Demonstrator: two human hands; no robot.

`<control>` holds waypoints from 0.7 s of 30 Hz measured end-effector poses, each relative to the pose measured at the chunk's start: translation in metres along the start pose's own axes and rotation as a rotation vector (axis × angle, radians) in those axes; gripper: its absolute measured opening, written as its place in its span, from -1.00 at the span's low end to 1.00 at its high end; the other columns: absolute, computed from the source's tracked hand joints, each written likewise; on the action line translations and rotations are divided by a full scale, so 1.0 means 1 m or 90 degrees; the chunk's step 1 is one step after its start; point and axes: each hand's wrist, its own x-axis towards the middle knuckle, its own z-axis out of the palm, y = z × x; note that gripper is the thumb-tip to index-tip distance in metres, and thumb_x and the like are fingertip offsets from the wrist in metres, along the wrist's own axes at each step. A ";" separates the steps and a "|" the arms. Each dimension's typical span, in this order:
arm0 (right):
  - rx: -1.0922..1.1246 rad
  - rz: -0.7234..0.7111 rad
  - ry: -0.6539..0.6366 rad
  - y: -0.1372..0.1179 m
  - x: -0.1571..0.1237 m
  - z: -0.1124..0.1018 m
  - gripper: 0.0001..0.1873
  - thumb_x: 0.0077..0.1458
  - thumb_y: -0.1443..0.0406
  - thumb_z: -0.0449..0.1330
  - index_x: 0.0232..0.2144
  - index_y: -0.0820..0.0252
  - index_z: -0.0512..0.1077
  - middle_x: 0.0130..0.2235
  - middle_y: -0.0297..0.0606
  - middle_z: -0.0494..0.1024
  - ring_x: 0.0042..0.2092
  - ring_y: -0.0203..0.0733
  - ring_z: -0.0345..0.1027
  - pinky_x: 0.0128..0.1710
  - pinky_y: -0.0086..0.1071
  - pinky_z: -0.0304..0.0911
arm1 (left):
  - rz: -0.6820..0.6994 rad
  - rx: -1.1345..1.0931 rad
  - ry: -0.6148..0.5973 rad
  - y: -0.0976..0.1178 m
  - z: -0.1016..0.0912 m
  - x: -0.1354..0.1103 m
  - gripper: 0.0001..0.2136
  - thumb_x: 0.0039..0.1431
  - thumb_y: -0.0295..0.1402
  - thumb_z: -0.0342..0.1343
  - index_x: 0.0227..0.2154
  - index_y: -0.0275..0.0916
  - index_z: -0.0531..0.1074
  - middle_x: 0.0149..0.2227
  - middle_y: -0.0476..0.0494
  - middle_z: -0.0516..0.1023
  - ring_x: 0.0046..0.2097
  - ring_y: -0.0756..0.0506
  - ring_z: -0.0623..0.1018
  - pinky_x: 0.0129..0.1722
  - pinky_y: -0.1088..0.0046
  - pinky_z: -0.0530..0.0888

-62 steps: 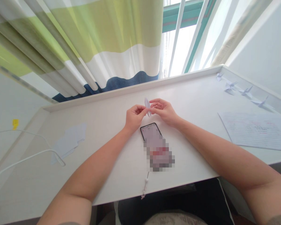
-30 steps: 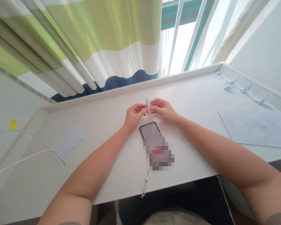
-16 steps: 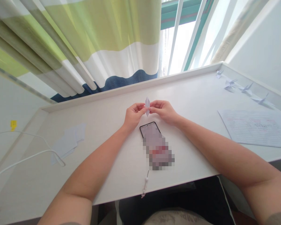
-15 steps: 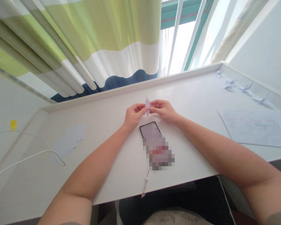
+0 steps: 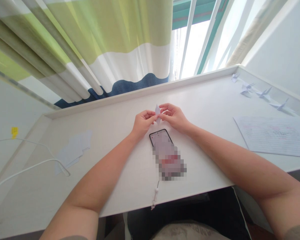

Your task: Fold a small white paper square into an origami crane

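Note:
A small folded piece of pale paper (image 5: 157, 111) stands upright between my two hands above the white desk (image 5: 110, 140). My left hand (image 5: 142, 123) pinches its left side with thumb and fingertips. My right hand (image 5: 173, 117) pinches its right side, fingers curled. Both hands hover just behind a phone (image 5: 165, 150) that lies flat on the desk with its screen lit.
A stack of small paper squares (image 5: 73, 151) lies at the left beside a white cable (image 5: 27, 168). Several folded paper cranes (image 5: 263, 93) line the far right edge, near a written sheet (image 5: 275, 136). A striped curtain (image 5: 90, 50) hangs behind the desk.
The folded paper has been turned slightly between my fingertips and sits a touch lower; both hands stay in the same spot, still pinching it.

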 end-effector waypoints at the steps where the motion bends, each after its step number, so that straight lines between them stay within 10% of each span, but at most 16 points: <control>1: -0.001 0.000 0.001 0.000 0.000 0.000 -0.48 -0.02 0.03 0.53 -0.06 0.07 0.54 -0.25 -0.35 0.57 -0.31 -0.22 0.49 -0.23 -0.22 0.45 | 0.000 0.000 0.000 0.000 0.000 0.000 -0.69 -0.08 -0.18 0.52 -0.36 -0.23 0.60 -0.41 -0.06 0.64 -0.38 -0.03 0.56 -0.33 0.41 0.49; 21: 0.065 0.029 -0.017 -0.006 0.000 -0.002 -0.51 -0.04 0.04 0.53 -0.11 0.08 0.56 -0.28 -0.34 0.61 -0.28 -0.21 0.51 -0.18 -0.23 0.48 | 0.015 -0.023 0.007 -0.003 0.000 0.002 -0.69 0.02 -0.07 0.49 -0.35 -0.21 0.65 -0.39 -0.07 0.67 -0.34 -0.04 0.60 -0.28 0.39 0.54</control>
